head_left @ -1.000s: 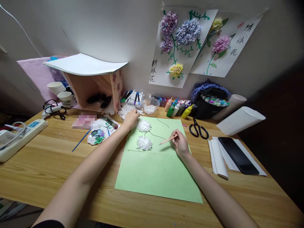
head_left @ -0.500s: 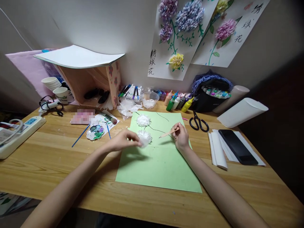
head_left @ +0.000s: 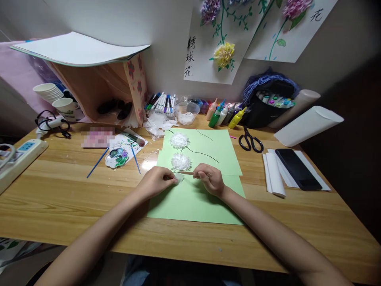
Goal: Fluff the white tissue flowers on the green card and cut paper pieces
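Observation:
My left hand (head_left: 157,182) pinches a small piece of white tissue paper (head_left: 179,177) over the green paper (head_left: 196,204). From the other side, my right hand (head_left: 210,178) is closed around a thin wooden stick (head_left: 187,172) with a pointed end, its tip close to the tissue piece; whether they touch I cannot tell. Just beyond the hands, two ruffled white paper flowers, the nearer flower (head_left: 181,161) and the farther flower (head_left: 179,140), lie on the upper green sheet (head_left: 226,159). Thin dark lines run across that sheet to their right.
Black-handled scissors (head_left: 251,142) and a phone (head_left: 298,169) lie to the right. Paint bottles (head_left: 222,115), markers (head_left: 162,102) and white tissue scraps (head_left: 156,123) line the back. At left are a paint palette (head_left: 117,157), a brush (head_left: 97,162) and a power strip (head_left: 24,159).
My right hand has moved left and nearer me, bringing the stick tip to the tissue piece. My left hand has drawn the tissue back off the nearer flower. The view has tilted downward.

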A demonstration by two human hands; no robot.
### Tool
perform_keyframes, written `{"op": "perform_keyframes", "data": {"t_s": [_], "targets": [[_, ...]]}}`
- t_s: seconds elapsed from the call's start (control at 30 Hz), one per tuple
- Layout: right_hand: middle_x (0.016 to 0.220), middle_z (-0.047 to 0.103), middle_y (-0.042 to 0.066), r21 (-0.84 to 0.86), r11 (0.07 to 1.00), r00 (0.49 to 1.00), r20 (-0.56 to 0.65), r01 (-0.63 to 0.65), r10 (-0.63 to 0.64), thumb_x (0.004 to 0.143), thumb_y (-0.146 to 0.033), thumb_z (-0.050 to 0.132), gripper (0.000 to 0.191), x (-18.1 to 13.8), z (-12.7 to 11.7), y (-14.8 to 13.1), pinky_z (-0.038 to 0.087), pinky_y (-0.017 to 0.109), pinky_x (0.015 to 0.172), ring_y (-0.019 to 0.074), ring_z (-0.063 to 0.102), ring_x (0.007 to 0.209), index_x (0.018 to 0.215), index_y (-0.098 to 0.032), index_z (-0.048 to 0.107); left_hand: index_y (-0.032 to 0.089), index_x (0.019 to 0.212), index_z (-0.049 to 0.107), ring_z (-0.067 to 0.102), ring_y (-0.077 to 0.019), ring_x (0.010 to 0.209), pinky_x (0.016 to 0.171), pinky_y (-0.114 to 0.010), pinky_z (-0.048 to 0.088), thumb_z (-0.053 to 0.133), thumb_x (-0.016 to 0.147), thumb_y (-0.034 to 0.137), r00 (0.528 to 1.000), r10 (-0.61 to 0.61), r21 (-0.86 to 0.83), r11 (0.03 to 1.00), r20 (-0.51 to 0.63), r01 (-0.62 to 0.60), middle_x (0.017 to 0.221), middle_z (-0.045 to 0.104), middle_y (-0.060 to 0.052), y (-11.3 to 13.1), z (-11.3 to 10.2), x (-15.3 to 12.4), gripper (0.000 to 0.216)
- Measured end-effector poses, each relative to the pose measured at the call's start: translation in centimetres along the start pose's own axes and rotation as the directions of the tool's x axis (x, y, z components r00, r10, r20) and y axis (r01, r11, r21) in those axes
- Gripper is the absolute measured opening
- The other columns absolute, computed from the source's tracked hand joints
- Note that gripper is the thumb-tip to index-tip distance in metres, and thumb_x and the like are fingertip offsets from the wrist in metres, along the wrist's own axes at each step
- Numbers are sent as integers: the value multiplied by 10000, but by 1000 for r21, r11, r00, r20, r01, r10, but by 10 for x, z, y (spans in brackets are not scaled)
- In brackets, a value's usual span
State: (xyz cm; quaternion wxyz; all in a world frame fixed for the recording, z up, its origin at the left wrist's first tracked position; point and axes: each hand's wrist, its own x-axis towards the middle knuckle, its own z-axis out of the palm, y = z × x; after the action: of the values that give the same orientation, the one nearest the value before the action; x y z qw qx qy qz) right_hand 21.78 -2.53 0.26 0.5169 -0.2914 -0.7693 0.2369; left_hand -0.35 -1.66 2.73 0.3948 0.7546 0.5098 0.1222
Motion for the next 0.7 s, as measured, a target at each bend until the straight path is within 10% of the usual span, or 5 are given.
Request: {"op": "perform_keyframes", "data": {"t_s": [0.7], "targets": [[723, 625, 28, -58, 998, 999, 43, -3, 5, 938, -202, 445, 160, -4, 0, 3, 493, 270, 600, 141, 596, 657, 881, -191, 594, 200, 839, 726, 610, -185, 757, 668, -285, 412, 597, 799, 366, 991, 34, 12, 999, -127, -32, 853, 722, -51, -4, 2, 2, 213]]}}
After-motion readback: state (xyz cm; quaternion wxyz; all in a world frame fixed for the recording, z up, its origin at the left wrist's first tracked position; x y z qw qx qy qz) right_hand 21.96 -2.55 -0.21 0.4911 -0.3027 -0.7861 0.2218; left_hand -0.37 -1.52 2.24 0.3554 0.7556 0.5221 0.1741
